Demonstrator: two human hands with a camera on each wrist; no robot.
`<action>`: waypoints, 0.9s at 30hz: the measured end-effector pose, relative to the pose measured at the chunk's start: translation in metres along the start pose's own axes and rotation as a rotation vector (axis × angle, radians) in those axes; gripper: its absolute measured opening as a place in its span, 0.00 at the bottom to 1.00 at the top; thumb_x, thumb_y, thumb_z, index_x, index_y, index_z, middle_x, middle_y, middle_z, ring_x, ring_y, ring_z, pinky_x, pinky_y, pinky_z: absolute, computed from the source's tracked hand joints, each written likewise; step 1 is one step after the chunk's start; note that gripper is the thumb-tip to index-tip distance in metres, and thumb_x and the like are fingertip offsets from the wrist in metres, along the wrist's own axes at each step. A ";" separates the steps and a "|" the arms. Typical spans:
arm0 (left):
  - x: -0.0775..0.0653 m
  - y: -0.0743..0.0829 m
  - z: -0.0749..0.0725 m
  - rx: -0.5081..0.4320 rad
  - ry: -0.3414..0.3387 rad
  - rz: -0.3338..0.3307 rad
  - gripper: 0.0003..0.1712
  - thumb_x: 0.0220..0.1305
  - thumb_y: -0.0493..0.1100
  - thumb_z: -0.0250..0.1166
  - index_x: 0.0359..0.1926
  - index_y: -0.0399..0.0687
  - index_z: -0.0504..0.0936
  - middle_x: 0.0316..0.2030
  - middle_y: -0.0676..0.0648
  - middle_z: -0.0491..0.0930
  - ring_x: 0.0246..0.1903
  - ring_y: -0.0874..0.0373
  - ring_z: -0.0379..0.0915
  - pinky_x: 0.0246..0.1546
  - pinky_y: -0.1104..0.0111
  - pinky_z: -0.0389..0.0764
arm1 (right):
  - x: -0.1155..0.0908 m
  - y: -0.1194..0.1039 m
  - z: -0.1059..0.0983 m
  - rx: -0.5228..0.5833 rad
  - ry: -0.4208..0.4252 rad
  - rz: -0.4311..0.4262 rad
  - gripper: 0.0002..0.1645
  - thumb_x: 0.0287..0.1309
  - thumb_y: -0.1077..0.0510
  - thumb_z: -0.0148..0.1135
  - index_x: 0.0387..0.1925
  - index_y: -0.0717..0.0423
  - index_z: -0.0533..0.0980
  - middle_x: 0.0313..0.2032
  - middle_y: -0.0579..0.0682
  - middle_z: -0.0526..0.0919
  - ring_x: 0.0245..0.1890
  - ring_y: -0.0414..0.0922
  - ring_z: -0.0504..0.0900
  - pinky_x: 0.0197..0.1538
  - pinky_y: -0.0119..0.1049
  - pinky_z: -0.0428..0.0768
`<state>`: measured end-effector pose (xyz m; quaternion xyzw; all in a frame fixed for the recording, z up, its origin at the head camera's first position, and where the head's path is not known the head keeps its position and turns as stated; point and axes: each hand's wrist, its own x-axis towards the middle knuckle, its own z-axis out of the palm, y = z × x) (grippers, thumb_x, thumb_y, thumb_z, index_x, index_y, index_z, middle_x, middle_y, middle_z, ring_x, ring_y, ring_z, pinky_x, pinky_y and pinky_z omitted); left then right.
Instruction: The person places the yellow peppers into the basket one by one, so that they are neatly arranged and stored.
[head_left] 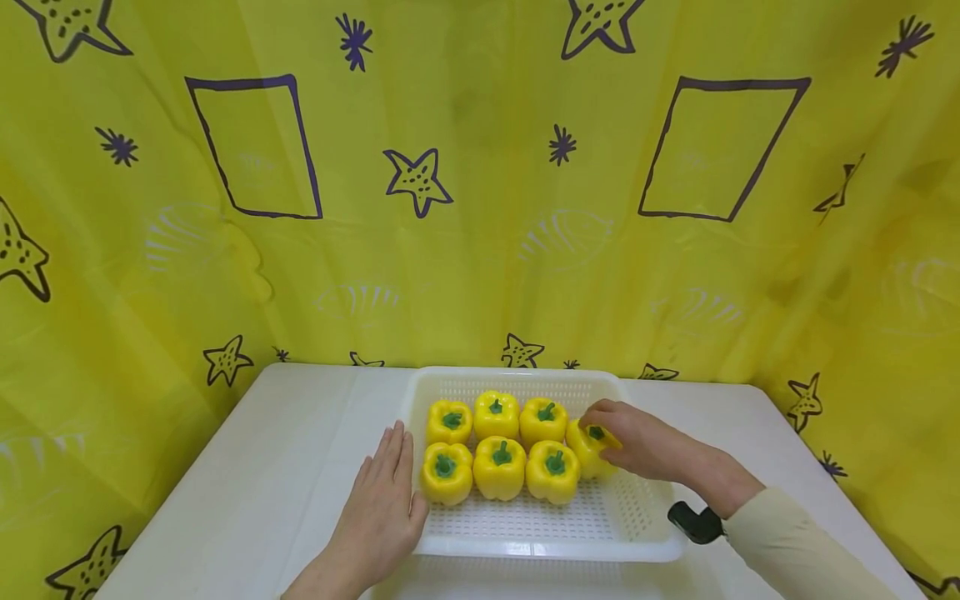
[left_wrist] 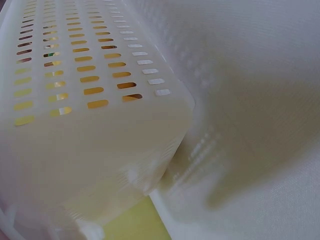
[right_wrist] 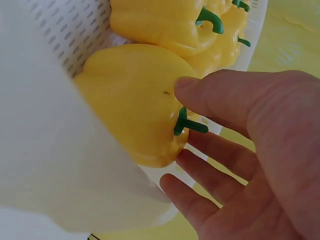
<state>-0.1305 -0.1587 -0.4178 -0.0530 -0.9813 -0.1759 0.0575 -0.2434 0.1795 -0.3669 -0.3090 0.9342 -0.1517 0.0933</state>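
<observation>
A white perforated plastic basket (head_left: 547, 549) stands on the table with several yellow bell peppers (head_left: 498, 471) in two rows, green stems up. At the right end, my right hand (head_left: 637, 439) holds one more yellow bell pepper (head_left: 587, 454) inside the basket. In the right wrist view, the thumb lies on the upper side of this bell pepper (right_wrist: 130, 100), with fingers around the far side by its stem; it leans close to the basket wall. My left hand (head_left: 384, 508) lies with straight fingers along the left rim. The left wrist view shows the basket's slotted outer wall (left_wrist: 90, 145).
The white table (head_left: 300, 467) extends to both sides of the basket. Behind it hangs a yellow curtain (head_left: 480, 267) printed with stars and fish. A dark device (head_left: 696, 523) is on the right wrist, next to a pale sleeve (head_left: 795, 542).
</observation>
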 end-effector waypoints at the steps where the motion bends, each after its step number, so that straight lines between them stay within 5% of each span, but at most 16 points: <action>1: 0.000 0.000 0.000 -0.002 -0.003 0.001 0.39 0.68 0.46 0.52 0.74 0.31 0.54 0.78 0.36 0.46 0.77 0.40 0.43 0.71 0.39 0.56 | -0.001 0.000 0.000 0.001 0.000 0.002 0.23 0.53 0.65 0.71 0.52 0.57 0.79 0.54 0.55 0.79 0.51 0.50 0.80 0.54 0.48 0.82; 9: 0.002 0.003 0.002 -0.012 -0.017 0.009 0.39 0.68 0.46 0.51 0.74 0.31 0.54 0.78 0.36 0.46 0.78 0.41 0.42 0.71 0.40 0.55 | -0.011 0.002 -0.003 0.000 0.045 -0.012 0.23 0.54 0.63 0.70 0.53 0.58 0.78 0.56 0.56 0.78 0.53 0.53 0.79 0.55 0.49 0.82; 18: 0.002 -0.002 -0.001 -0.040 -0.044 0.007 0.41 0.68 0.48 0.52 0.75 0.32 0.53 0.78 0.36 0.44 0.78 0.40 0.41 0.71 0.38 0.53 | -0.033 0.004 -0.008 -0.072 0.286 -0.009 0.22 0.58 0.60 0.67 0.54 0.59 0.77 0.59 0.60 0.76 0.58 0.61 0.77 0.57 0.58 0.78; 27: 0.002 -0.015 -0.029 -0.214 -0.105 0.001 0.42 0.69 0.49 0.58 0.74 0.31 0.54 0.78 0.33 0.43 0.77 0.35 0.38 0.70 0.33 0.47 | -0.046 -0.003 -0.006 -0.025 0.360 0.091 0.35 0.64 0.46 0.63 0.66 0.58 0.69 0.70 0.64 0.64 0.67 0.66 0.65 0.63 0.69 0.67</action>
